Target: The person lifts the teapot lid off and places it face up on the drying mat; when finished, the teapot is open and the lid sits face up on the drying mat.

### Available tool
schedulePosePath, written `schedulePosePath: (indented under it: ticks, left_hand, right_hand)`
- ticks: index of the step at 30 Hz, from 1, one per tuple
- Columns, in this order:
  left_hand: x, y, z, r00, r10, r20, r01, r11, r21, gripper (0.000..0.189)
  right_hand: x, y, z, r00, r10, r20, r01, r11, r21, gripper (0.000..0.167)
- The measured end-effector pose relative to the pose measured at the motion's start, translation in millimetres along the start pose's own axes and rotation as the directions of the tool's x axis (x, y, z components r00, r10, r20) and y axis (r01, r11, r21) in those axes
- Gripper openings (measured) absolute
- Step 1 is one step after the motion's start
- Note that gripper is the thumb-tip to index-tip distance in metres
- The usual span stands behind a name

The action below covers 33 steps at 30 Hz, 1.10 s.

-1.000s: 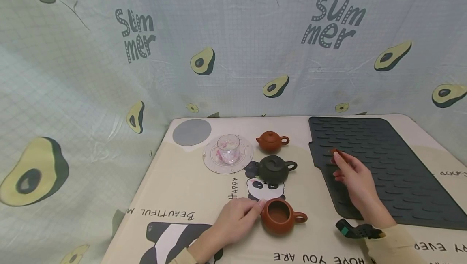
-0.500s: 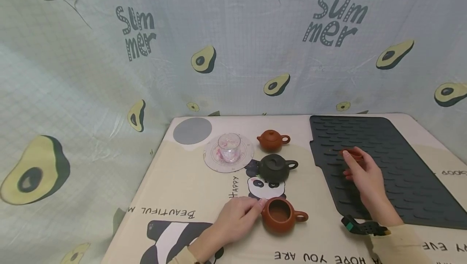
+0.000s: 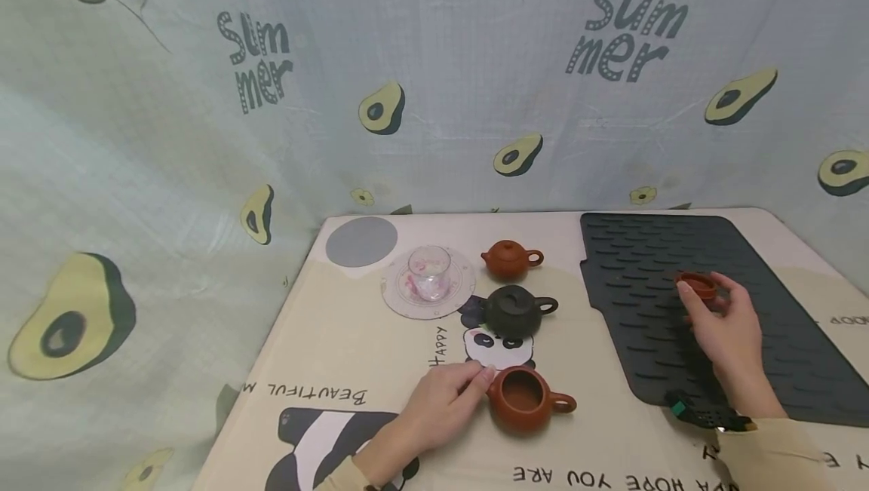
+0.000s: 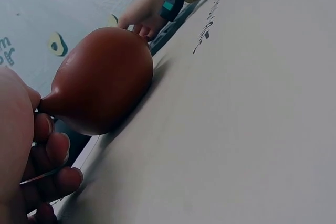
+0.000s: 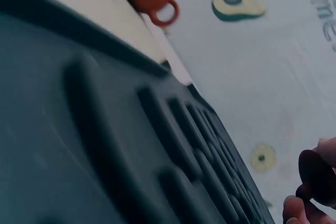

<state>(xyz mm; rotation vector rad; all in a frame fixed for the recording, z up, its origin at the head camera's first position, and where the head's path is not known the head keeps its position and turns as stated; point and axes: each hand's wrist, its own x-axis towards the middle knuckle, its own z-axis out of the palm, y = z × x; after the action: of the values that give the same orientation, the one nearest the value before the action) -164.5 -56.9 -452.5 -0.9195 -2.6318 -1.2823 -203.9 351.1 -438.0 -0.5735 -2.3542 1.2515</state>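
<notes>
A lidless reddish-brown teapot (image 3: 521, 404) stands on the table, its handle toward the right and its dark inside showing. My left hand (image 3: 444, 404) pinches its spout (image 4: 52, 102) between thumb and fingers. Over the dark ridged mat, my right hand (image 3: 732, 329) holds a small reddish-brown teapot lid (image 3: 695, 285) by its edge. The lid's hollow side faces up in the head view, and its knob (image 5: 302, 191) shows low in the right wrist view. Part of the lid is hidden behind the fingers.
Behind the open teapot stand a black teapot (image 3: 514, 312) and a smaller reddish-brown teapot (image 3: 507, 260), both lidded. Left of them a clear glass cup (image 3: 430, 272) sits on a round patterned coaster (image 3: 396, 299). The dark ridged mat (image 3: 652, 355) covers the table's right side.
My right hand has moved rightward over the mat with the lid, which has turned from edge-on to show its hollow side. My left hand stays at the teapot's spout.
</notes>
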Motion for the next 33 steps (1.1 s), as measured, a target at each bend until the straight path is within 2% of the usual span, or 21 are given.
schedulePosePath:
  ticks: [5,9,12,15,19,22,24,31,33]
  left_hand:
    - [0.9,1.0,0.6,1.0,0.006,0.014,-0.006,1.0,0.003,0.04]
    - [2.3,2.4,-1.2,1.0,0.006,0.013,-0.006,1.0,0.011,0.039]
    - [2.1,2.8,-1.8,1.0,0.005,0.012,-0.005,1.0,0.019,0.039]
    - [1.2,3.2,-2.4,1.0,0.004,0.011,-0.004,1.0,0.016,0.04]
    - [0.8,3.4,-2.9,1.0,0.009,0.003,-0.009,1.0,0.005,0.041]
    - [0.3,2.8,-2.3,1.0,0.01,-0.001,-0.01,1.0,-0.004,0.041]
    - [-0.2,2.1,-1.4,1.0,0.005,-0.003,-0.005,1.0,-0.006,0.041]
    - [-2.2,0.5,-0.4,1.0,0.003,-0.004,-0.003,1.0,-0.001,0.038]
    - [-1.8,0.2,-0.9,1.0,0.005,-0.003,-0.005,1.0,-0.002,0.038]
  right_hand:
    - [10.6,14.2,-21.4,0.997,0.055,-0.052,-0.058,0.997,-0.049,0.073]
    - [13.9,20.2,-27.4,0.989,0.115,-0.095,-0.122,0.99,-0.076,0.072]
    - [14.8,23.2,-28.5,0.986,0.129,-0.11,-0.14,0.985,-0.099,0.072]
    - [16.4,25.9,-28.9,0.989,0.096,-0.113,-0.112,0.983,-0.144,0.071]
    - [19.8,29.6,-27.9,0.991,-0.023,-0.129,-0.008,0.971,-0.237,0.072]
    - [21.9,32.8,-26.6,0.98,-0.125,-0.154,0.076,0.954,-0.289,0.068]
    - [23.3,35.3,-26.9,0.974,-0.155,-0.166,0.1,0.949,-0.299,0.066]
    - [23.9,42.4,-31.2,0.979,-0.08,-0.185,0.026,0.96,-0.279,0.064]
    - [24.4,43.9,-31.5,0.978,-0.081,-0.19,0.026,0.961,-0.276,0.063]
